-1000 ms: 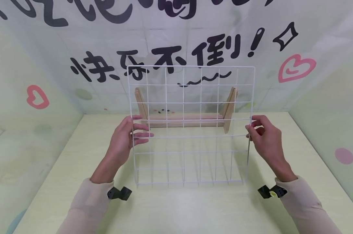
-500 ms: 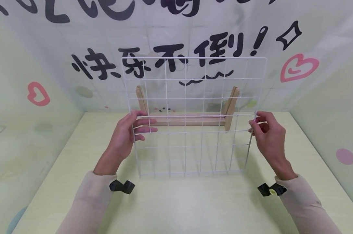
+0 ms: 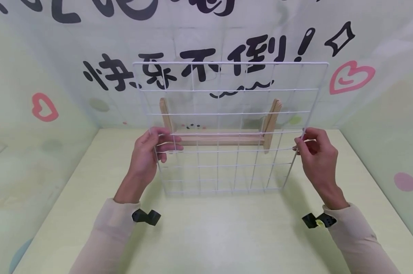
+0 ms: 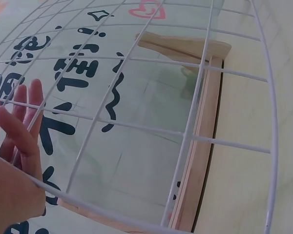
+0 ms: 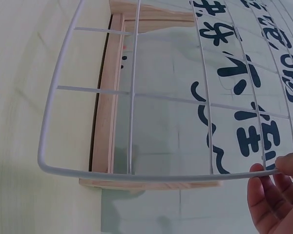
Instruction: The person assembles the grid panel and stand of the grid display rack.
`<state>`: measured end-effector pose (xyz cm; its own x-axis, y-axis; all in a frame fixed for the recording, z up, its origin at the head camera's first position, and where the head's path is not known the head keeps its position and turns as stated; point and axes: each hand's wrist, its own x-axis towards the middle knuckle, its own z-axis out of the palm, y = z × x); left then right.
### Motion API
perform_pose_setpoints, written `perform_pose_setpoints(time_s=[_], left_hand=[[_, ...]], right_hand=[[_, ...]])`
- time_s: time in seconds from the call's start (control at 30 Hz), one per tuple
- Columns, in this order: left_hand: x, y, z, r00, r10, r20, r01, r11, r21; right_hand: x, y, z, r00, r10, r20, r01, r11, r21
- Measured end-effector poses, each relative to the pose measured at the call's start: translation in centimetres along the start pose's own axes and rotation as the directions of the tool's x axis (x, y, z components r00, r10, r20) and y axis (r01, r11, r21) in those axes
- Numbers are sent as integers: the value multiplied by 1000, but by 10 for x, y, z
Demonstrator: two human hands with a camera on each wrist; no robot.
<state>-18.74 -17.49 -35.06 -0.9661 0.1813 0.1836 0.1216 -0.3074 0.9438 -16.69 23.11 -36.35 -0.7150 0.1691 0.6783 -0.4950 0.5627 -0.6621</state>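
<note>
A white wire grid panel (image 3: 218,113) is held upright between my two hands, tilted with its top edge nearer to me. My left hand (image 3: 143,158) holds its left side wire, several fingers reaching behind the mesh. In the left wrist view, those fingers (image 4: 34,112) show through the openings. My right hand (image 3: 319,158) pinches the opposite side wire between thumb and fingertips, as the right wrist view also shows at the panel's rim. Behind the panel stands a wooden stand (image 3: 223,140) with two slanted uprights and a crossbar; neither hand touches it.
The pale table (image 3: 213,232) spreads below, its far edge meeting a back wall (image 3: 124,42) printed with large black characters and pink hearts. Printed side walls (image 3: 32,160) rise at left and right. Small black cameras sit at both cuffs.
The panel's top edge has come up and nearer, looking wider in view, while its lower edge has also risen in the picture. Both hands have shifted slightly upward, keeping their holds.
</note>
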Motion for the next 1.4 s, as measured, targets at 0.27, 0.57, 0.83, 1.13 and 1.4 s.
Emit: perform_pose_setpoints(time_s=[0.27, 0.57, 0.83, 1.13, 1.4], left_hand=[[-1, -6, 2, 996, 83, -43, -86, 994, -70], [0, -8, 5, 989, 107, -98, -117, 988, -97], [5, -4, 9, 983, 147, -109, -157, 984, -87], [12, -1, 10, 982, 159, -103, -166, 984, -69], [16, 0, 14, 982, 159, -100, -168, 981, -95]], right_hand=[[0, -1, 1, 1000, -1, -16, 0, 999, -37], [-2, -6, 5, 998, -45, -46, 41, 996, -76], [0, -28, 20, 930, -270, -251, 251, 962, -102], [-11, -55, 47, 864, -504, -17, 502, 862, -69], [-14, -65, 68, 868, -444, 221, 478, 868, -136]])
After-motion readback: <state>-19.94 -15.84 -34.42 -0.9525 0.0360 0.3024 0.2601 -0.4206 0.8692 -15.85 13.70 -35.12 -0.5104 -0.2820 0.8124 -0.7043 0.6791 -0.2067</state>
